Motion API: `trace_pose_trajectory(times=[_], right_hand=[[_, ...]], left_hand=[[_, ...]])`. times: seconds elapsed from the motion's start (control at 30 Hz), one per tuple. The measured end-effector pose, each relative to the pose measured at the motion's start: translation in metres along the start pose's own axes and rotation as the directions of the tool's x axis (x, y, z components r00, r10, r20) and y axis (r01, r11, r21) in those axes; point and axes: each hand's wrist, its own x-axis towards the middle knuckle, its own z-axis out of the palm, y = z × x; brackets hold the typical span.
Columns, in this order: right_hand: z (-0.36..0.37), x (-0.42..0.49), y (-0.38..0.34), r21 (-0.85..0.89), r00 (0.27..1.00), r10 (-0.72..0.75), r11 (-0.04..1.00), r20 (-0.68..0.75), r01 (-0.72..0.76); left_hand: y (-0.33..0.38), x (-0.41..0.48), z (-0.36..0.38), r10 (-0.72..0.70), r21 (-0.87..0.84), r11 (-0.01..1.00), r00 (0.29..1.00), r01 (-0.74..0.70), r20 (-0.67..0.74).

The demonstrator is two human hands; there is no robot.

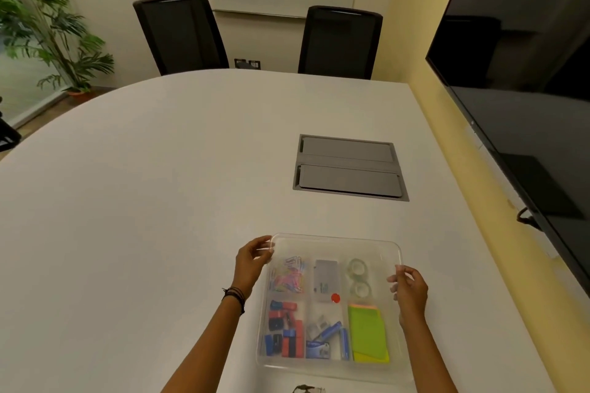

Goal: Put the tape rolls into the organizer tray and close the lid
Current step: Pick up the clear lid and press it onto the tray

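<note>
Both hands, left hand (252,260) and right hand (410,292), grip the clear lid (335,242) over the organizer tray (329,364), tape rolls (359,277) between them.

A wide white desk (159,185) with a rounded far edge fills most of the frame. Set flush into it, right of centre, is a grey rectangular cable hatch with two flaps (349,167). Two black mesh-backed office chairs (180,33) (340,41) stand at its far side, upper centre. A leafy green potted plant (44,25) occupies the upper left corner. A large black wall-mounted screen (523,89) runs down the right edge against a pale yellow wall (405,41). A small dark object (306,389) at the bottom edge is too cropped to identify.
</note>
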Motion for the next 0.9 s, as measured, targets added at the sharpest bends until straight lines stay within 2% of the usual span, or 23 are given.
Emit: trace_pose_trajectory(times=[0.17,0.37,0.6,0.9], right_hand=[[0.015,0.008,0.012,-0.071,0.994,0.056,0.995,-0.099,-0.063],[0.028,0.013,0.017,-0.193,0.991,0.031,0.980,-0.128,-0.055],[0.028,0.022,0.015,-0.258,0.995,-0.017,0.966,-0.100,-0.009],[0.030,0.038,0.019,-0.275,0.998,0.044,0.960,-0.050,-0.056]], left_hand=[[-0.012,0.010,0.006,0.000,0.161,0.987,0.999,0.008,-0.050],[-0.021,0.015,0.010,-0.032,0.256,0.965,0.997,0.049,-0.069],[-0.029,0.021,0.011,-0.058,0.265,0.961,0.995,0.076,-0.075],[-0.036,0.033,0.012,-0.130,0.191,0.971,0.987,0.146,-0.094]])
